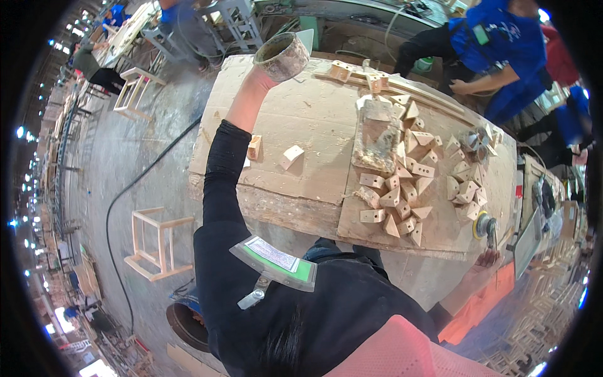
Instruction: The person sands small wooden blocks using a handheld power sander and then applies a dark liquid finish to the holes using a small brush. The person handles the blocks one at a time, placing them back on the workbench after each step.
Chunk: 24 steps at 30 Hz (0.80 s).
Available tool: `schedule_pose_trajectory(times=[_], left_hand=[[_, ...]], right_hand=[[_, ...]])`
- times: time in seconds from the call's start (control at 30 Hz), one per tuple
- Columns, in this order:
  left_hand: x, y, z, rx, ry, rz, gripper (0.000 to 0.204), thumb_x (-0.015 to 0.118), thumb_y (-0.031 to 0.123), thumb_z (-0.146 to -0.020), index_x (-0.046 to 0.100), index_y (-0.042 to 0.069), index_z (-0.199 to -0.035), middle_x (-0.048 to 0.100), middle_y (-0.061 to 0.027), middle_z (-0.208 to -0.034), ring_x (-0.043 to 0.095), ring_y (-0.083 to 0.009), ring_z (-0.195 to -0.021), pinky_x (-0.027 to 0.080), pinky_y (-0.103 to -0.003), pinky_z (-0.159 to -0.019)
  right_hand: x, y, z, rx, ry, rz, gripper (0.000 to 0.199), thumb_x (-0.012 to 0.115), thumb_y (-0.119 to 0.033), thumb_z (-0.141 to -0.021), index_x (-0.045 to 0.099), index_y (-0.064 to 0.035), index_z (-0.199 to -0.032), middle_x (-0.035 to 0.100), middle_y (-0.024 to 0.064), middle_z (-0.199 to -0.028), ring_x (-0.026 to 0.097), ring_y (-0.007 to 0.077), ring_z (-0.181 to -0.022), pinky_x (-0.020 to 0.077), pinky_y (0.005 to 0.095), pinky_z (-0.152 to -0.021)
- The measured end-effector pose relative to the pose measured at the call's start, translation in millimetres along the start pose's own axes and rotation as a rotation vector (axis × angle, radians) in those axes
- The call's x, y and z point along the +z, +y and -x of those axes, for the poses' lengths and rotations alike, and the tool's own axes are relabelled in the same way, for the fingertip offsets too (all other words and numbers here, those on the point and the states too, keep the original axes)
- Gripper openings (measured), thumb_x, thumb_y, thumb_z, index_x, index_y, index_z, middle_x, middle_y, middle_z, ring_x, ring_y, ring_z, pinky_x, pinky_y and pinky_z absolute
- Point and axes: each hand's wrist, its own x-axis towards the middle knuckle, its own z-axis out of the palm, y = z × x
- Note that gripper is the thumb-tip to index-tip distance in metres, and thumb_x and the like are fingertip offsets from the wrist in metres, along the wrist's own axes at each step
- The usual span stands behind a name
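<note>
My left arm reaches out to the far edge of the work table [301,94]. My left hand [259,80] holds a round, open pot [281,56] crusted with dried residue; the pot hides most of its fingers. My right hand [483,261] is low at the table's right edge, just below a disc sander [483,226] with a yellow rim. Its fingers are smeared, and I cannot tell whether they touch the tool. Many small drilled wooden corner blocks [402,195] lie heaped on the right half, around a crusted tray [377,138].
Two loose blocks lie apart on the left, one a pale block [291,157]. Long wooden strips [433,100] line the far edge near a metal tool [476,143]. A person in blue [499,38] sits opposite. A wooden frame [160,242] and black hose [141,176] are on the floor.
</note>
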Motion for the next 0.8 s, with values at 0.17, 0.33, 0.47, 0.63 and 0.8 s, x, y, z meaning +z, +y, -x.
schedule_pose_trajectory(times=[0.17, 0.33, 0.47, 0.63, 0.8], left_hand=[[36.4, -46.3, -42.0, -0.081, 0.343, -0.068, 0.028, 0.045, 0.025, -0.097, 0.06, 0.01, -0.116, 0.066, -0.0071, -0.112, 0.064, -0.0228, -0.098, 0.057, -0.037, -0.074], [35.3, -65.4, -75.2, -0.375, -0.181, 0.127, 0.028, 0.045, 0.023, -0.097, 0.06, 0.005, -0.113, 0.066, -0.0102, -0.108, 0.066, -0.0208, -0.093, 0.057, -0.036, -0.073], [74.4, -119.6, -91.5, -0.159, 0.454, -0.601, 0.031, 0.051, 0.028, -0.098, 0.06, 0.002, -0.111, 0.067, -0.0054, -0.1, 0.064, -0.0134, -0.084, 0.054, -0.028, -0.069], [70.1, -137.1, -74.9, -0.376, 0.371, -1.214, 0.039, 0.064, 0.039, -0.09, 0.063, 0.008, -0.114, 0.067, -0.0025, -0.099, 0.062, -0.0097, -0.085, 0.052, -0.027, -0.074], [57.9, -165.1, -67.0, -0.406, 0.315, -1.657, 0.04, 0.067, 0.025, -0.089, 0.057, 0.012, -0.125, 0.066, 0.0003, -0.092, 0.057, -0.0075, -0.078, 0.05, -0.027, -0.066]], right_hand=[[-34.1, -19.1, -0.4, -0.055, 0.071, -0.041, 0.026, 0.06, -0.029, -0.094, 0.062, -0.0046, -0.104, 0.064, 0.0017, -0.093, 0.06, 0.0124, -0.087, 0.048, 0.0246, -0.077], [-67.7, -28.7, -21.1, -0.047, 0.092, -0.135, 0.026, 0.061, -0.029, -0.094, 0.063, -0.0052, -0.102, 0.065, 0.0016, -0.092, 0.062, 0.0127, -0.086, 0.0491, 0.0255, -0.077], [-94.0, -32.6, -25.4, -0.06, 0.161, -0.151, 0.025, 0.062, -0.03, -0.093, 0.063, -0.0058, -0.1, 0.065, 0.0017, -0.092, 0.062, 0.013, -0.085, 0.0499, 0.0261, -0.077], [-104.8, -31.1, -48.8, -0.025, 0.094, -0.194, 0.025, 0.061, -0.03, -0.093, 0.061, -0.007, -0.102, 0.064, 0.0009, -0.092, 0.061, 0.0122, -0.087, 0.0497, 0.0252, -0.077], [-103.9, -27.2, -71.8, 0.007, 0.049, -0.205, 0.025, 0.06, -0.03, -0.094, 0.061, -0.0064, -0.102, 0.064, 0.0018, -0.092, 0.061, 0.0131, -0.086, 0.0507, 0.0258, -0.076]])
